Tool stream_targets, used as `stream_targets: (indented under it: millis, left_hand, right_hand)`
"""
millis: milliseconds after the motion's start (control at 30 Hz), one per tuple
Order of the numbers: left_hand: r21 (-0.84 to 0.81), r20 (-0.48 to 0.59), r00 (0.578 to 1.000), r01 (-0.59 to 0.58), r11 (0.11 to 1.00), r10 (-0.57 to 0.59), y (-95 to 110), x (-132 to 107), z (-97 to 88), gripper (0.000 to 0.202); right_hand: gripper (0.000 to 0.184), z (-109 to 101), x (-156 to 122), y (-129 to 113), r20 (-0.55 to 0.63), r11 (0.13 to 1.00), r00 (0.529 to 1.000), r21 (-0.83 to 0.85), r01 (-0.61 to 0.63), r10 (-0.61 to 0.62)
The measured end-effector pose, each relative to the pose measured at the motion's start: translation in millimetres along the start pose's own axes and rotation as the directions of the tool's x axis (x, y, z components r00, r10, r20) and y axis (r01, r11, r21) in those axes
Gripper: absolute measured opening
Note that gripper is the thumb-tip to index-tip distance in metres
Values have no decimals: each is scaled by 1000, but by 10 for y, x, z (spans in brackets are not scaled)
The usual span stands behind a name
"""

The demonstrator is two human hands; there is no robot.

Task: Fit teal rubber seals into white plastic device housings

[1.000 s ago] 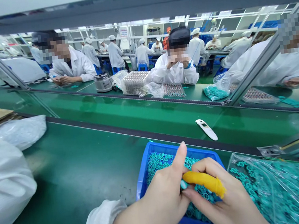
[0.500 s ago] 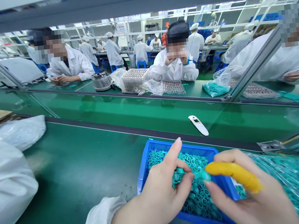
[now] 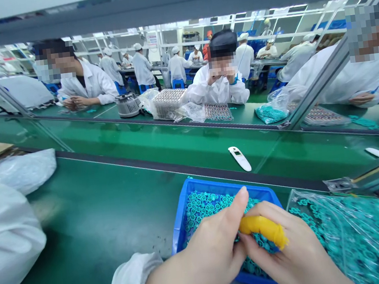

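Two hands, left (image 3: pixel 210 260), right (image 3: pixel 291 253), over blue bin (image 3: pixel 215 185), bag of teal rings (image 3: pixel 358 241) beside

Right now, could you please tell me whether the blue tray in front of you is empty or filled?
Filled: the blue tray holds a dense mass of small teal rings reaching its walls.

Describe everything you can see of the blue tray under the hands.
The blue tray is an open, shallow, rectangular bin of what looks like moulded plastic, lying flat on the green workbench mat. It holds a heap of small teal rings. The left hand and right hand are over it and hide most of its near side.
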State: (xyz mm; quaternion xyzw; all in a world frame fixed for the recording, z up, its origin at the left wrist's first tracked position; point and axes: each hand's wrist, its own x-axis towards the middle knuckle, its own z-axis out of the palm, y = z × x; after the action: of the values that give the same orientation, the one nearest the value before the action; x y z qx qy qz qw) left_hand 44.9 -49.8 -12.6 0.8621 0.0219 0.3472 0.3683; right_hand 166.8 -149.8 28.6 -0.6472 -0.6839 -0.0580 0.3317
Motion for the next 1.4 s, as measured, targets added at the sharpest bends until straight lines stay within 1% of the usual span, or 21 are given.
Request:
stream_targets:
  millis: [67,133,200,233,300,367,467,567,800,867,900,933,967,1000,1033,1100,1133,1200,1267,1333,1400]
  left_hand:
    - [-70,-32,997,71,995,-73,30,30,-51,73]
    - [-167,-57,991,107,980,-118,60,76,-106,48]
    - [-216,-97,992,57,975,-79,80,119,-151,25]
    - [-201,-127,992,1,980,-27,84,134,-169,21]
    - [-82,-183,976,-134,988,117,85,144,-200,21]
    - [109,-199,948,-230,967,248,82,130,-229,21]
    - [283,-214,924,-252,925,317,91,98,-276,19]
    - [283,-249,920,-231,931,304,112,80,-314,21]
    - [216,-276,915,-239,947,294,116,94,-323,24]
    - [141,-340,913,-188,972,226,103,107,-306,26]
    - [46,-377,915,-135,990,142,99,114,-290,24]
    - [-100,-391,920,-58,993,14,97,119,-269,21]
    - [-285,-357,923,39,958,-144,100,122,-243,18]
    - [-472,-268,915,148,869,-301,107,122,-211,15]
    - [-624,-140,894,254,739,-426,118,120,-178,17]
    - [-774,93,841,398,493,-533,147,110,-115,26]
    - [-798,157,823,431,422,-545,162,104,-92,31]
    - [-810,208,808,459,366,-552,186,95,-73,36]
    - [-809,221,815,460,366,-535,198,94,-85,37]
    - [-806,229,831,454,380,-507,196,102,-110,37]
    - [-809,242,835,454,373,-494,185,117,-131,38]
  right_hand:
    - [10,-46,10,0,-57,1000,998,17,-10,11]
    - [11,-85,22,-9,-111,998,993,59,-32,38]
    - [12,-109,29,-25,-130,993,989,107,-57,71]
    - [11,-118,29,-34,-126,990,989,125,-64,80]
    - [12,-130,19,-50,-114,988,990,140,-64,80]
    - [19,-140,-1,-61,-128,989,988,130,-70,87]
    - [15,-148,-31,-64,-142,987,981,110,-120,135]
    - [10,-147,-43,-63,-149,988,980,101,-118,132]
    - [13,-190,-75,-44,-169,991,978,73,-114,125]
    - [12,-219,-82,-13,-153,992,980,36,-121,125]
    - [13,-227,-79,4,-157,992,979,13,-127,128]
    - [15,-228,-71,17,-168,991,977,-9,-132,129]
    - [17,-219,-58,24,-178,991,976,-21,-134,128]
    - [18,-199,-42,24,-181,991,975,-19,-132,126]
    - [20,-169,-25,15,-164,992,978,2,-129,128]
    - [20,-92,5,-24,-73,987,988,85,-133,139]
    - [19,-53,14,-49,-20,980,988,131,-147,151]
    - [11,3,24,-91,63,966,984,192,-173,164]
    - [6,16,24,-113,86,964,987,221,-150,133]
    - [9,-11,17,-112,40,968,994,226,-107,100]
    - [7,-57,1,-97,-54,974,991,197,-110,123]
